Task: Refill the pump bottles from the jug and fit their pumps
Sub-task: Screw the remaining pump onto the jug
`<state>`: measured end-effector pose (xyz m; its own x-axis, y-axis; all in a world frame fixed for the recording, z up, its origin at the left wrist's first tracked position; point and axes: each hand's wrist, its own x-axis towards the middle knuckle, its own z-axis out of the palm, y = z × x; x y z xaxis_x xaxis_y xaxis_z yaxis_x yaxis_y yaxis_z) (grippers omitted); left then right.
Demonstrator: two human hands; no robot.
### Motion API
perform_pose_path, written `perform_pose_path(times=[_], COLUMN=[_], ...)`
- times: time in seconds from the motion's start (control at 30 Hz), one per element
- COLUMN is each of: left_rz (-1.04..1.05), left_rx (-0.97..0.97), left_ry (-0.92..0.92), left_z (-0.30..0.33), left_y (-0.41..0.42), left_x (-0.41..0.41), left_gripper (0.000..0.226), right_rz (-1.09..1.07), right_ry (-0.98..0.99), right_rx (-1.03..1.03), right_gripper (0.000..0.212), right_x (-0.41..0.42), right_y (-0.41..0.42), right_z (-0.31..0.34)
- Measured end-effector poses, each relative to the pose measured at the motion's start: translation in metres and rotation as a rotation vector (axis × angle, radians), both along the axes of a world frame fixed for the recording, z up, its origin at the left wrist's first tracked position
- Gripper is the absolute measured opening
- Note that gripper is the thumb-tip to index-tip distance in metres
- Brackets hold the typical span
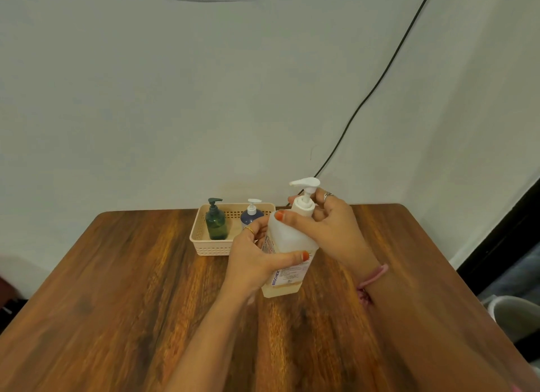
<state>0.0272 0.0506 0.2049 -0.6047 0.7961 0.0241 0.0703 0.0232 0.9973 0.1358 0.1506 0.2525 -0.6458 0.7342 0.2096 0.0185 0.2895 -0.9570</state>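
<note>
A tall translucent white bottle (287, 239) with a printed label stands on the wooden table (117, 289), a little liquid showing at its base. My left hand (254, 257) wraps around its body. My right hand (324, 225) grips the collar of its white pump (305, 194) at the neck. Behind it a beige basket (204, 245) holds a green pump bottle (216, 221) and a blue pump bottle (251, 215), each with its pump on. No jug is in view.
The basket sits near the table's far edge against a pale wall. A black cable (380, 79) runs down the wall behind the table's right corner. A grey-white object (517, 315) stands on the floor to the right.
</note>
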Motion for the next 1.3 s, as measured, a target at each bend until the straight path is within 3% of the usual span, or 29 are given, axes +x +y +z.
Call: perform_pose_path(times=[0.1, 0.23, 0.5, 0.8, 0.9, 1.03, 1.1, 1.3], left_rz=[-0.007, -0.014, -0.002, 0.004, -0.008, -0.02, -0.036, -0.113], left_rx=[-0.019, -0.023, 0.001, 0.024, 0.034, 0.065, 0.096, 0.149], left_ry=[-0.005, -0.058, -0.064, -0.092, -0.119, -0.129, -0.158, -0.192], left_z=[-0.002, -0.002, 0.003, 0.005, 0.006, 0.012, 0.015, 0.025], left_y=[0.0, 0.0, 0.001, 0.0, -0.004, -0.006, -0.006, -0.004], left_x=[-0.003, -0.004, -0.003, -0.002, -0.007, -0.01, -0.009, -0.006], left_gripper=[0.084, 0.093, 0.077, 0.083, 0.084, 0.083, 0.072, 0.056], right_rz=[0.103, 0.298, 0.106, -0.094, 0.107, 0.365, 0.417, 0.292], right_ry=[-0.083, -0.021, 0.143, 0.097, 0.097, 0.068, 0.067, 0.085], right_rx=[-0.018, -0.103, -0.096, -0.031, -0.167, -0.238, -0.271, -0.253], right_gripper=[0.067, 0.047, 0.032, 0.061, 0.062, 0.096, 0.1, 0.07], right_x=[0.003, 0.01, -0.001, -0.011, -0.006, 0.003, 0.004, 0.001], right_y=[0.006, 0.012, 0.008, -0.004, 0.004, 0.012, 0.01, 0.006], right_z=[0.001, 0.002, -0.003, -0.008, -0.008, -0.021, -0.033, -0.052])
